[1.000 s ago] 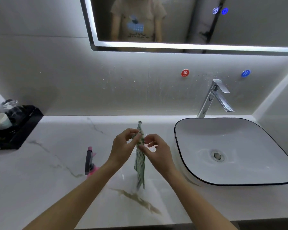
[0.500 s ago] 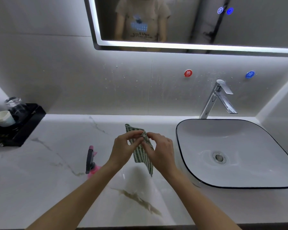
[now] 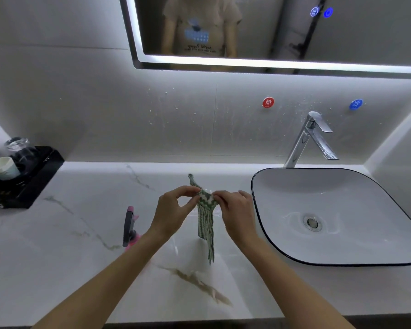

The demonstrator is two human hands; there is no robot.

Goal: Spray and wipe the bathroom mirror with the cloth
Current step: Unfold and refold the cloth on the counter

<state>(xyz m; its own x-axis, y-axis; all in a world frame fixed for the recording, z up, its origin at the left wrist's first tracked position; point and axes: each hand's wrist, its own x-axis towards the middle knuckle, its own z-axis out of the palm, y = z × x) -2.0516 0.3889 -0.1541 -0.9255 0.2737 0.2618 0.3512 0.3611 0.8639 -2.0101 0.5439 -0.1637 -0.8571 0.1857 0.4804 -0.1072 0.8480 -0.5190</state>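
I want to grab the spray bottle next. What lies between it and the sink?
In the head view, both hands, left hand and right hand, pinching the cloth.

A white marble-veined countertop (image 3: 57,245) runs below a pale tiled wall (image 3: 105,119) speckled with droplets, with a black-rimmed white basin (image 3: 342,186) at its right end, a chrome faucet (image 3: 304,138) behind the basin, and a black tray (image 3: 22,186) far to the basin's left.

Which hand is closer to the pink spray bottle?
Left. The left hand holds the cloth just right of the spray bottle; the right hand is farther, by the sink.
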